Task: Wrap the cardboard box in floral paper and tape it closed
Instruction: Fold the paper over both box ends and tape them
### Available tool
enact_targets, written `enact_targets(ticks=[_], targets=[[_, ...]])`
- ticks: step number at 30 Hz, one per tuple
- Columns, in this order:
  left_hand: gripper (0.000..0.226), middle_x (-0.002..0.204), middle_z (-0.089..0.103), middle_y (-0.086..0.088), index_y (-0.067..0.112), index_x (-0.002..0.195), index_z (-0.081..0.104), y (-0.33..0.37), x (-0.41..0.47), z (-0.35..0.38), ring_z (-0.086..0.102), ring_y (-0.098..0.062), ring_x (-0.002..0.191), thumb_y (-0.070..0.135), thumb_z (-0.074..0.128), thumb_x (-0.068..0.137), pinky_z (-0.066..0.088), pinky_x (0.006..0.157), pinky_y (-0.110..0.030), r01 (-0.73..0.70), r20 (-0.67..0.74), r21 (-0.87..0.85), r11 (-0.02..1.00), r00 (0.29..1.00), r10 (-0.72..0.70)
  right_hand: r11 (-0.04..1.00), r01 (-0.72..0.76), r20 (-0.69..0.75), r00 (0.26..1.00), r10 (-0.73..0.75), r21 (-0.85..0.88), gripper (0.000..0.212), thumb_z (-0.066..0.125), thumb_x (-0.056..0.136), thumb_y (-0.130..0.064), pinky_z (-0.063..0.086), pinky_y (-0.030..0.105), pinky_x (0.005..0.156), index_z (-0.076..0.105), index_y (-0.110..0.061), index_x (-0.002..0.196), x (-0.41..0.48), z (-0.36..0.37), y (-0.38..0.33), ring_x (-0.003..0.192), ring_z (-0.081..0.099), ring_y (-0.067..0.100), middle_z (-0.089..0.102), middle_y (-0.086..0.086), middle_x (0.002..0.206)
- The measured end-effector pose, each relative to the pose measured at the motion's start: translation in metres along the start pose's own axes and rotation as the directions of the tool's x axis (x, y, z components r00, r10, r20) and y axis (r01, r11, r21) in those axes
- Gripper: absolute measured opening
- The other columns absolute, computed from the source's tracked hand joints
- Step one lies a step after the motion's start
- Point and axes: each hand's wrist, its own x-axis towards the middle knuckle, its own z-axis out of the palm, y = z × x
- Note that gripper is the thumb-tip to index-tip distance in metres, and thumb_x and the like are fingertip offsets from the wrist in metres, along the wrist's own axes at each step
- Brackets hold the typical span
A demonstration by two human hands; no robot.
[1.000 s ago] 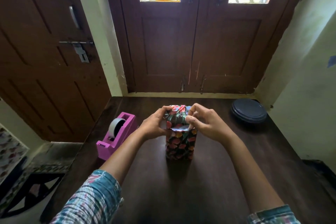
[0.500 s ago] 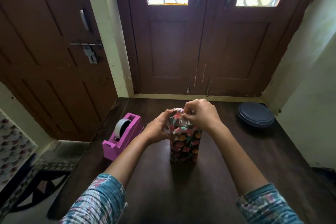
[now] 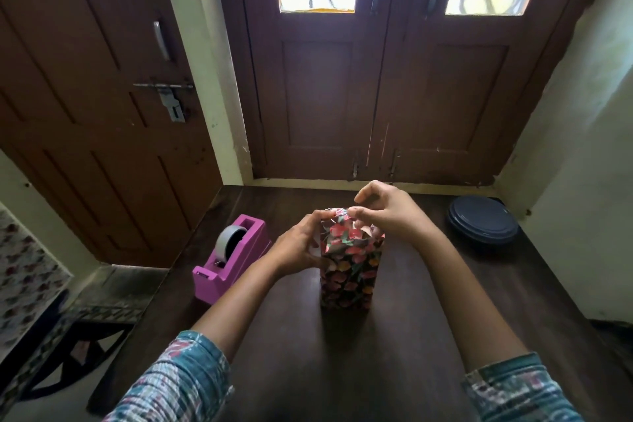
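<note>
A tall box wrapped in dark floral paper (image 3: 349,271) stands upright at the middle of the dark wooden table (image 3: 428,336). My left hand (image 3: 301,243) grips its upper left side, fingertips on the top edge of the paper. Over the top my right hand (image 3: 387,212) pinches the folded paper at the far end, the other fingers curled and raised. A pink tape dispenser (image 3: 229,260) with a grey roll sits to the left of the box.
A dark round lid or plate (image 3: 483,224) lies at the table's far right corner by the wall. Brown wooden doors stand right behind the table. A patterned stool (image 3: 61,346) is on the floor to the left.
The white underside flap that showed at the top a second ago is now folded down. My right hand has moved over the top and lifted slightly; the left hand stays on the side.
</note>
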Motion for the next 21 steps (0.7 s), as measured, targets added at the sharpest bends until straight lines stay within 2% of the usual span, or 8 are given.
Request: enact_targets(ticks=[2, 5, 7, 10, 12, 17, 19, 21], targets=[[0.089, 0.13, 0.041, 0.008, 0.043, 0.136, 0.025, 0.001, 0.0, 0.001, 0.052, -0.013, 0.106, 0.021, 0.081, 0.069, 0.05, 0.089, -0.041, -0.007, 0.0, 0.018, 1.0, 1.0, 0.007, 0.976, -0.014, -0.034, 0.999, 0.006, -0.219, 0.016, 0.069, 0.084, -0.02, 0.056, 0.03, 0.072, 0.062, -0.021, 0.099, 0.011, 0.007, 0.003, 0.082, 0.065, 0.012, 0.069, 0.002, 0.097], [0.091, 0.13, 0.041, 0.01, 0.044, 0.137, 0.024, 0.001, -0.001, 0.001, 0.051, -0.012, 0.107, 0.02, 0.081, 0.069, 0.05, 0.09, -0.039, -0.008, -0.006, 0.011, 1.0, 1.0, 0.008, 0.875, 0.021, 0.015, 1.0, -0.016, -0.484, 0.024, 0.068, 0.084, -0.021, 0.052, 0.032, 0.084, 0.065, -0.025, 0.107, 0.024, 0.016, 0.005, 0.101, 0.056, 0.014, 0.06, -0.002, 0.113], [0.09, 0.126, 0.04, 0.013, 0.046, 0.135, 0.025, 0.001, -0.003, 0.0, 0.05, -0.012, 0.109, 0.019, 0.081, 0.07, 0.05, 0.091, -0.039, 0.0, -0.003, 0.005, 1.0, 1.0, 0.0, 0.859, 0.045, 0.015, 0.999, -0.043, -0.51, 0.016, 0.07, 0.083, -0.025, 0.051, 0.032, 0.084, 0.07, -0.028, 0.098, 0.028, 0.017, 0.002, 0.102, 0.056, 0.013, 0.06, -0.005, 0.112], [0.088, 0.123, 0.039, 0.015, 0.046, 0.133, 0.025, 0.003, -0.003, 0.001, 0.052, -0.013, 0.11, 0.019, 0.08, 0.07, 0.051, 0.091, -0.041, 0.0, 0.024, 0.011, 1.0, 1.0, 0.0, 0.868, 0.062, -0.048, 0.994, -0.099, -0.493, 0.006, 0.071, 0.081, -0.021, 0.051, 0.027, 0.075, 0.073, -0.027, 0.082, 0.032, 0.012, -0.006, 0.088, 0.059, 0.008, 0.066, -0.008, 0.1], [0.087, 0.127, 0.042, 0.014, 0.045, 0.133, 0.024, 0.007, -0.003, 0.001, 0.053, -0.015, 0.109, 0.022, 0.08, 0.07, 0.052, 0.089, -0.043, -0.019, 0.029, 0.018, 1.0, 0.999, 0.018, 0.862, 0.101, -0.061, 0.987, -0.151, -0.497, 0.006, 0.071, 0.081, -0.018, 0.05, 0.025, 0.073, 0.073, -0.024, 0.083, 0.034, 0.01, -0.01, 0.084, 0.059, 0.008, 0.067, -0.005, 0.096], [0.094, 0.129, 0.046, 0.009, 0.051, 0.134, 0.017, 0.01, -0.003, -0.001, 0.058, -0.011, 0.1, 0.02, 0.079, 0.071, 0.053, 0.087, -0.041, 0.002, 0.018, 0.001, 1.0, 1.0, -0.002, 0.836, 0.184, -0.022, 0.973, -0.228, -0.517, 0.01, 0.07, 0.081, -0.021, 0.053, 0.033, 0.077, 0.07, -0.023, 0.091, 0.039, 0.012, -0.005, 0.09, 0.063, 0.015, 0.069, -0.002, 0.097], [0.101, 0.129, 0.042, 0.01, 0.055, 0.136, 0.009, 0.01, -0.003, -0.001, 0.055, -0.009, 0.102, 0.016, 0.077, 0.073, 0.051, 0.089, -0.036, 0.007, 0.041, -0.007, 1.0, 0.999, -0.006, 0.829, 0.202, -0.034, 0.966, -0.256, -0.522, 0.012, 0.07, 0.081, -0.026, 0.052, 0.031, 0.075, 0.069, -0.025, 0.093, 0.04, 0.013, 0.0, 0.091, 0.064, 0.016, 0.069, -0.003, 0.097], [0.106, 0.133, 0.038, 0.008, 0.055, 0.138, -0.002, 0.011, -0.001, -0.006, 0.049, -0.007, 0.108, 0.013, 0.075, 0.077, 0.047, 0.088, -0.023, 0.021, 0.109, -0.04, 0.999, 0.994, -0.016, 0.833, 0.233, -0.049, 0.954, -0.296, -0.502, 0.014, 0.07, 0.082, -0.026, 0.05, 0.03, 0.074, 0.069, -0.024, 0.096, 0.042, 0.013, 0.003, 0.089, 0.064, 0.016, 0.07, -0.003, 0.096]])
